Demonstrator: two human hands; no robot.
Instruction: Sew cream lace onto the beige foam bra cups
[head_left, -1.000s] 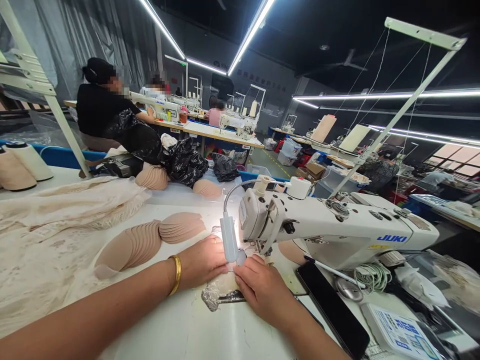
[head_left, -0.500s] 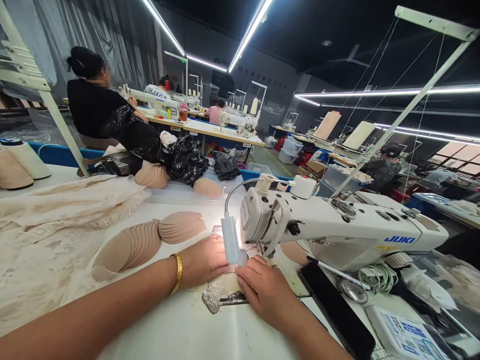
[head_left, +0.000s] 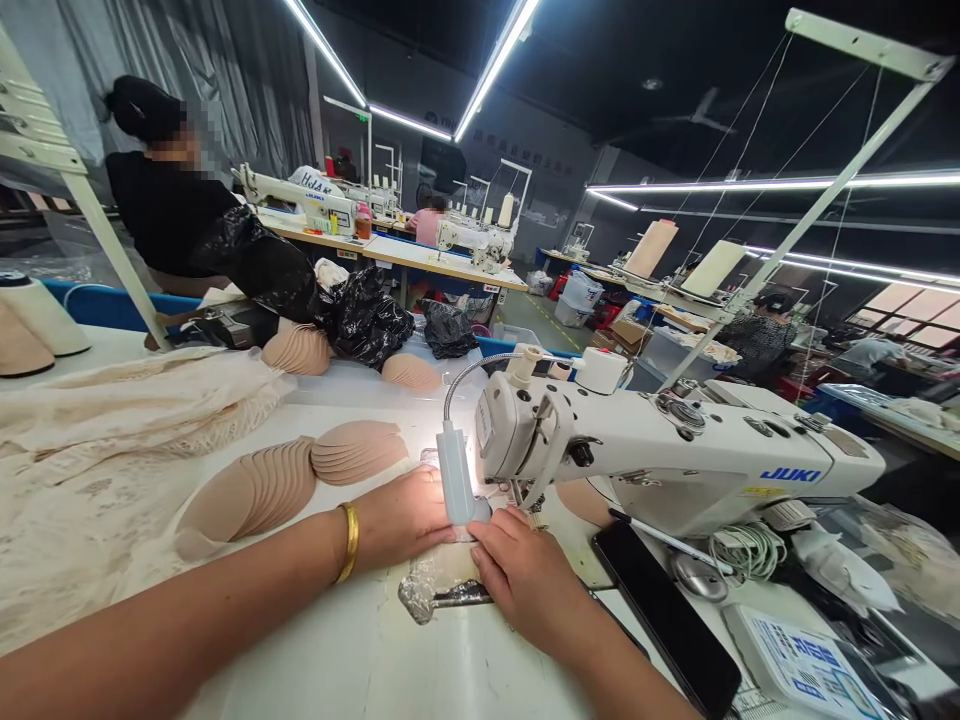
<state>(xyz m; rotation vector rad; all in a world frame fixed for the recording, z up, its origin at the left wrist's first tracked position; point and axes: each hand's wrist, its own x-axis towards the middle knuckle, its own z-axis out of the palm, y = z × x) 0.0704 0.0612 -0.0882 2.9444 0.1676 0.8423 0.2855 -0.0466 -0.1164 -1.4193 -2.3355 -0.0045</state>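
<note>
Hands are working at the needle end of the white sewing machine (head_left: 675, 460), and I am watching both of them press flat on a small pale fabric piece (head_left: 450, 562) lying on the bench (head_left: 360, 660). The left hand (head_left: 401, 515), with a gold bangle (head_left: 349, 542) on its wrist, is lying palm down on the left part of the piece, fingers stretched toward the needle. The right hand (head_left: 525, 580) is pressing the right part, fingertips just beside the presser foot; neither hand is gripping anything, both are spread and bearing down. The piece is sitting between the 2 hands and directly under the machine's small lamp (head_left: 455, 485), its long axis seeming to run near to far, though I cannot tell that for certain. The needle lies just far of both hands, the right one slightly nearer to it.

A crinkled bit of clear plastic (head_left: 420, 598) is lying on the near edge of the piece. Left of the hands, 2 fanned stacks of tan foam cups (head_left: 300, 475) are resting on the bench, with lace fabric (head_left: 97, 450) heaped further left. A dark phone (head_left: 664, 615) is lying right of the right hand. A black bag (head_left: 367, 320) at the far side is standing with more cups beside it.
</note>
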